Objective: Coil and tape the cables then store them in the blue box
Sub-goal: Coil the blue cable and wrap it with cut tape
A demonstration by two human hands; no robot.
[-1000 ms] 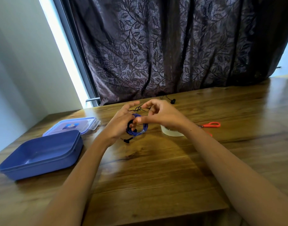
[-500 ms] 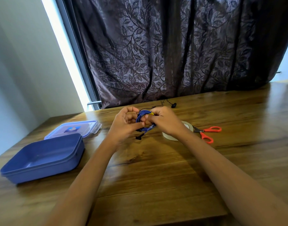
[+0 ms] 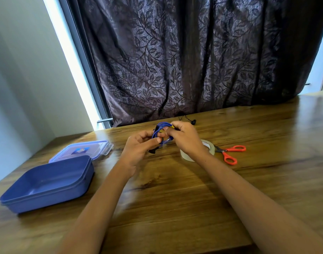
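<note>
A coiled blue cable [image 3: 161,128] with a black plug hanging below is held above the wooden table between both hands. My left hand [image 3: 138,149] grips its lower left side, thumb pressed against the coil. My right hand [image 3: 184,138] pinches the coil's right side, where a bit of yellow shows. The open blue box [image 3: 47,184] stands at the left of the table, with nothing in it. A roll of clear tape [image 3: 197,153] lies just behind my right wrist, partly hidden. A thin black cable [image 3: 189,120] lies near the curtain.
The box's clear lid [image 3: 82,150] lies flat behind the box. Orange-handled scissors [image 3: 230,153] rest to the right of the tape. A dark patterned curtain [image 3: 193,57] hangs along the table's far edge. The table's near edge runs under my forearms.
Both hands have closed together on the blue coil and lifted it slightly. The right hand's fingers, earlier spread above the coil, now pinch it.
</note>
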